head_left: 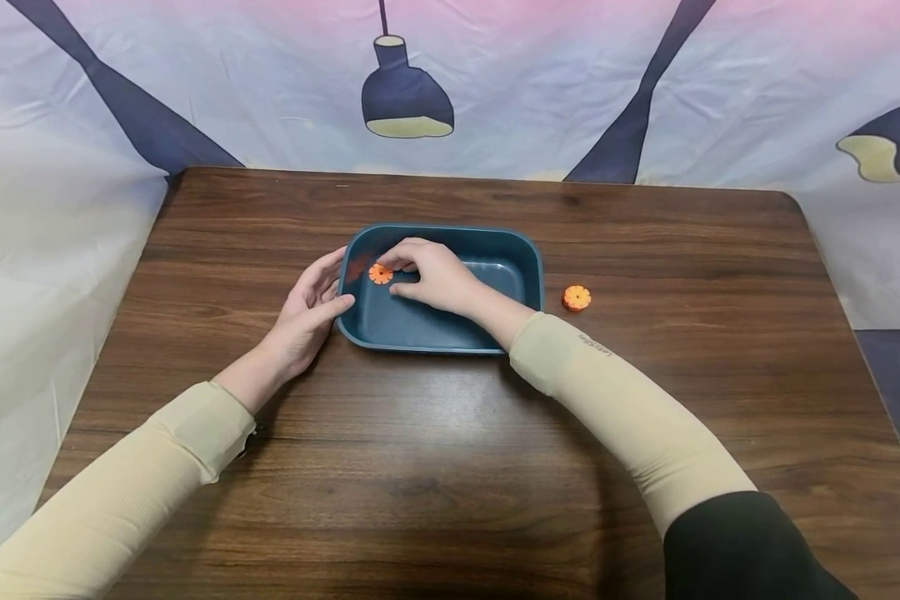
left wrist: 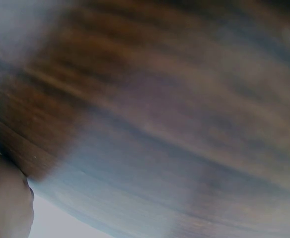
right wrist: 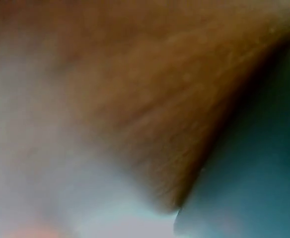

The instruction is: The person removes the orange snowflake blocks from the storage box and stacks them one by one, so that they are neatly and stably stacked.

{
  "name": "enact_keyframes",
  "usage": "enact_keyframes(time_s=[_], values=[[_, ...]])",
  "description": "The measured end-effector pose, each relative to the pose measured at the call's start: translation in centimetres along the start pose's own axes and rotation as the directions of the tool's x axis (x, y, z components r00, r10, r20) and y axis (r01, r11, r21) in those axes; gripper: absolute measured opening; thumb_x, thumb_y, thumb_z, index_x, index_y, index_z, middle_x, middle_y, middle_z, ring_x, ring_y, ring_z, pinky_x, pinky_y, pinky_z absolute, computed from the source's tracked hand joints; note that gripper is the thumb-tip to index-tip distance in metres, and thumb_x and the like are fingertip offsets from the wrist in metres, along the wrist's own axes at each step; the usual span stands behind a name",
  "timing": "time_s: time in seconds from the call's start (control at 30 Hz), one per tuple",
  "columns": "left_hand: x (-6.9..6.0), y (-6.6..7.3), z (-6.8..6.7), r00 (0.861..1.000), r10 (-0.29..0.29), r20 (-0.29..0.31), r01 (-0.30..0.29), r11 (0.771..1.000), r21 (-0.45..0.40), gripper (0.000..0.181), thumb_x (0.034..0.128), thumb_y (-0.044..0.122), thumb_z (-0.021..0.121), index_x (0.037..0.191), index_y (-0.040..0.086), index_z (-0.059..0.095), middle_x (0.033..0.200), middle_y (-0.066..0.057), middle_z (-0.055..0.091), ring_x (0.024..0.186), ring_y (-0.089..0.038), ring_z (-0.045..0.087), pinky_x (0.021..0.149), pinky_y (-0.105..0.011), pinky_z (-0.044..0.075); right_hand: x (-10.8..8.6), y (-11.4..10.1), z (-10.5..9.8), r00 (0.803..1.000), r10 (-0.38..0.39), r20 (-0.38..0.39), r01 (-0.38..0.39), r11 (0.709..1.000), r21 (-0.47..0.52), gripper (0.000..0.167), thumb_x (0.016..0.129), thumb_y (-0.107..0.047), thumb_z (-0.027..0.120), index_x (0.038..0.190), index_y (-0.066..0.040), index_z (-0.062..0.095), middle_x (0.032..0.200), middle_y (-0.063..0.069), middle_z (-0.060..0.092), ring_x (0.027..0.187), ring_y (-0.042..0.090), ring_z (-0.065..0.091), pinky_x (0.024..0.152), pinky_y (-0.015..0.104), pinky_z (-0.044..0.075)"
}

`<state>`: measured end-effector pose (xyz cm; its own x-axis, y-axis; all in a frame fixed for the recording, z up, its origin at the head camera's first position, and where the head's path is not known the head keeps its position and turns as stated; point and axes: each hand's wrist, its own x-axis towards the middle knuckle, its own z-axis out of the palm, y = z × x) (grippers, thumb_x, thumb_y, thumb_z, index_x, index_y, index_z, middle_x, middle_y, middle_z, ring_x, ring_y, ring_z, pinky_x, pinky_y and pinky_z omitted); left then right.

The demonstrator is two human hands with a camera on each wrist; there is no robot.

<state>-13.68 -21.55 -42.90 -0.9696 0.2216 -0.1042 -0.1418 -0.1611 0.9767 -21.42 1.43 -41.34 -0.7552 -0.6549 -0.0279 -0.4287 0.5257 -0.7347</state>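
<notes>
A dark blue rectangular plastic tub (head_left: pixel 441 347) stands on the table in the head view. My left hand (head_left: pixel 303 321) holds its left end, thumb over the rim and fingers along the outer wall. Inside the tub, an orange flower-shaped disc (head_left: pixel 380 274) lies toward the left end. My right hand (head_left: pixel 437 277) reaches over the tub's front right; its fingertips are at the disc's upper edge, while the thumb is apart from the disc. A second orange flower-shaped piece (head_left: pixel 577 297), which looks thicker or stacked, sits on the table right of the tub.
The brown wood-grain table (head_left: pixel 435 467) extends around the tub. Behind it hangs a patterned cloth (head_left: pixel 510 92) printed with lamps. Both wrist views are blurred, showing mostly table surface, skin and some of the tub's blue wall (right wrist: pixel 254 178).
</notes>
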Motion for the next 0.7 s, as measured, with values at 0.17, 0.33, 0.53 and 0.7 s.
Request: enact_keyframes(time_s=[0.17,0.33,0.53,0.7], values=[[-0.01,0.0,0.02,1.0,0.005,0.001,-0.005,1.0,-0.006,0.063,0.1035,-0.006,0.053,0.161,0.019,0.042,0.158,-0.001,0.047,0.149,-0.016,0.041,0.117,-0.019,0.038,0.14,0.09,0.08,1.0,-0.01,0.016,0.011,0.999,-0.046,0.049,0.1,-0.019,0.077,0.146,-0.011,0.064,0.144,0.006,0.066,0.136,0.019,0.06,0.117,0.031,0.048],[0.02,-0.06,0.03,1.0,0.002,0.001,-0.002,1.0,-0.005,0.064,0.1037,-0.006,0.053,0.161,0.018,0.041,0.157,0.0,0.047,0.148,-0.016,0.042,0.117,-0.019,0.039,0.23,0.2,0.14,0.999,-0.024,0.04,0.027,0.996,-0.089,0.054,0.1,-0.021,0.076,0.151,-0.012,0.06,0.151,0.006,0.062,0.143,0.021,0.054,0.122,0.035,0.043],[-0.02,-0.03,0.0,1.0,-0.001,-0.001,0.001,1.0,0.006,0.063,0.104,-0.005,0.053,0.161,0.019,0.041,0.156,0.003,0.047,0.149,-0.014,0.04,0.119,-0.019,0.036,0.3,0.19,0.12,0.997,-0.033,0.066,0.04,0.994,-0.106,0.057,0.101,-0.021,0.076,0.154,-0.012,0.057,0.156,0.008,0.058,0.147,0.022,0.051,0.124,0.036,0.04],[-0.05,0.06,0.06,1.0,-0.01,0.0,0.01,1.0,0.014,0.063,0.1045,-0.004,0.053,0.162,0.018,0.04,0.157,0.003,0.046,0.15,-0.015,0.039,0.117,-0.018,0.038,0.29,0.25,0.11,0.995,-0.046,0.089,0.059,0.989,-0.139,0.058,0.101,-0.021,0.075,0.154,-0.012,0.056,0.157,0.008,0.056,0.15,0.024,0.048,0.127,0.037,0.037]])
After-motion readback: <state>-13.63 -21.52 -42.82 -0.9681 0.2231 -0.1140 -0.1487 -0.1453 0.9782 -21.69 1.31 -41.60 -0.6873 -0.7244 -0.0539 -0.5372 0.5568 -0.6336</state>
